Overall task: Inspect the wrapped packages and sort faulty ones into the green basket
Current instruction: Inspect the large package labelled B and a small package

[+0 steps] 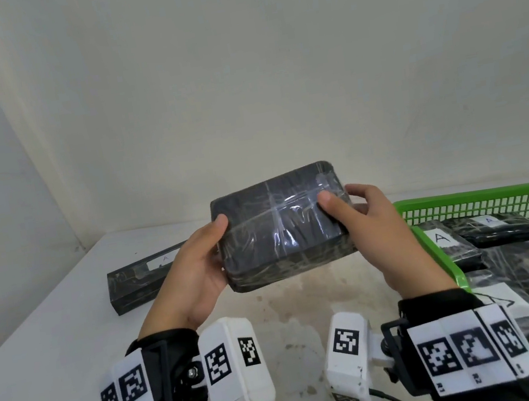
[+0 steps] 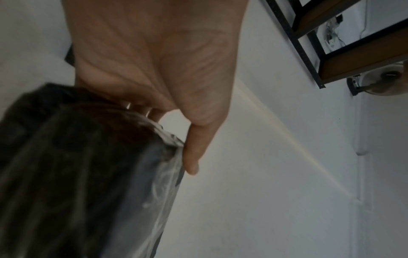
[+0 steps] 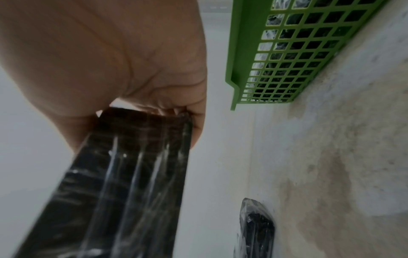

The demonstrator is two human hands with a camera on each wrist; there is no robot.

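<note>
A black package wrapped in clear film [image 1: 278, 229] [image 2: 77, 174] [image 3: 123, 183] is held up above the table, tilted toward me. My left hand [image 1: 197, 266] [image 2: 154, 78] grips its left end, thumb on the top face. My right hand [image 1: 371, 228] [image 3: 110, 61] grips its right end, thumb pressed on the film. The green basket [image 1: 485, 203] [image 3: 276, 57] stands at the right and holds several wrapped packages [image 1: 503, 228] with white labels marked A. A long, narrow wrapped package [image 1: 141, 282] [image 3: 256, 228] lies on the table behind my left hand.
The white table [image 1: 52, 338] is stained in the middle, below the held package. A plain wall [image 1: 235, 66] rises close behind it. In the left wrist view a dark-framed wooden shelf [image 2: 353, 43] shows at the upper right.
</note>
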